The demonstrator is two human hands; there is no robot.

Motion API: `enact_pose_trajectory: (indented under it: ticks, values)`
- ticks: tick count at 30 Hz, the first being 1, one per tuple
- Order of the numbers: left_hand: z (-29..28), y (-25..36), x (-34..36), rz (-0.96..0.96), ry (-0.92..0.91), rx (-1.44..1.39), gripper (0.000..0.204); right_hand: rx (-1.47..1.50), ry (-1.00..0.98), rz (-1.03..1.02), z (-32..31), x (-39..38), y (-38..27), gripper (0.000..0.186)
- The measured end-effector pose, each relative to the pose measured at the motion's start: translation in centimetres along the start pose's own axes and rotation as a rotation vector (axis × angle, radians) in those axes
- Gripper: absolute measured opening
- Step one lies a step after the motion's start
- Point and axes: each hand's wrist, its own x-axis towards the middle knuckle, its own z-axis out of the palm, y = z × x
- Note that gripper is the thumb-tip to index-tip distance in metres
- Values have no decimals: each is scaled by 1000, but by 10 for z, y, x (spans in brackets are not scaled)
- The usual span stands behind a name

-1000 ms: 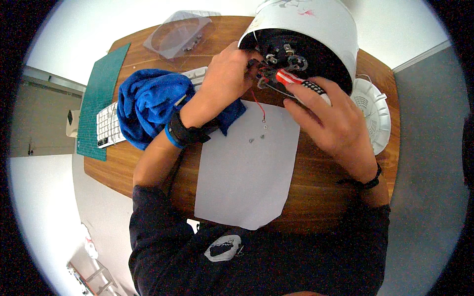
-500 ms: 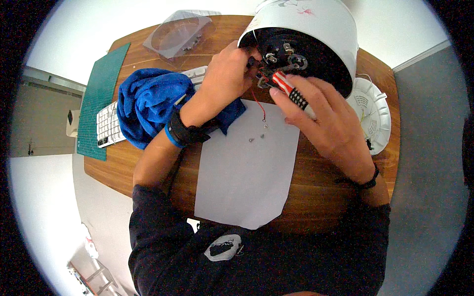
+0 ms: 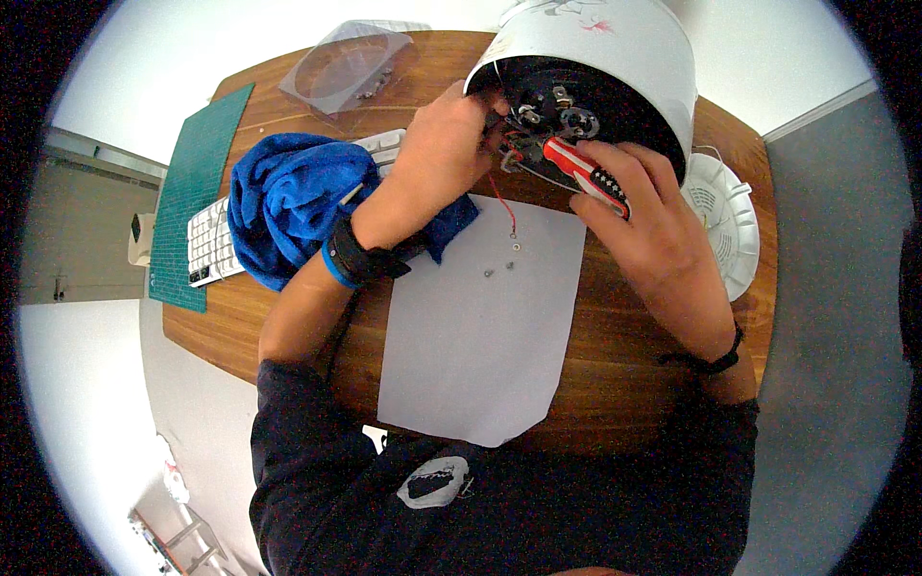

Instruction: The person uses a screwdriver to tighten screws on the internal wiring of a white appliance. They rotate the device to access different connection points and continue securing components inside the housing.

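A white cylindrical appliance (image 3: pixel 605 34) with a pink printed motif lies on its side at the back right, its dark base with metal parts and wiring facing me. My left hand (image 3: pixel 442 154) has its fingers closed at the base's left edge; what they hold is hidden among dark parts. My right hand (image 3: pixel 658 240) grips a red, white and black screwdriver handle (image 3: pixel 586 178), its front end among the wiring. A red wire (image 3: pixel 511 216) hangs to a white sheet (image 3: pixel 475 346), where a ring terminal and several small metal pieces (image 3: pixel 509 266) lie.
On the wooden table (image 3: pixel 221 341), a blue cloth (image 3: pixel 288 211) covers part of a white keyboard (image 3: pixel 206 240) beside a green mat (image 3: pixel 187 163). A clear plastic piece (image 3: pixel 341 58) lies at the back; a white round cover (image 3: pixel 730 230) sits at the right.
My right hand and the screwdriver moved slightly left over the first half second, then back down and to the right, changing the handle's angle. My left hand stays in nearly the same place.
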Motion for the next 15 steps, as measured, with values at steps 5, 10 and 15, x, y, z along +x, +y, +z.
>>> enact_pose_trajectory:
  ticks: [5,10,15]
  values:
    - [1,-2,-1,-12,-52,59,34,6,21,-27,2,0,1,14]
    - [5,-5,-1,23,35,-22,25,-28,111,-95,14,-4,3,18]
    - [5,-7,-1,-28,12,-62,24,-59,105,-182,12,-5,4,25]
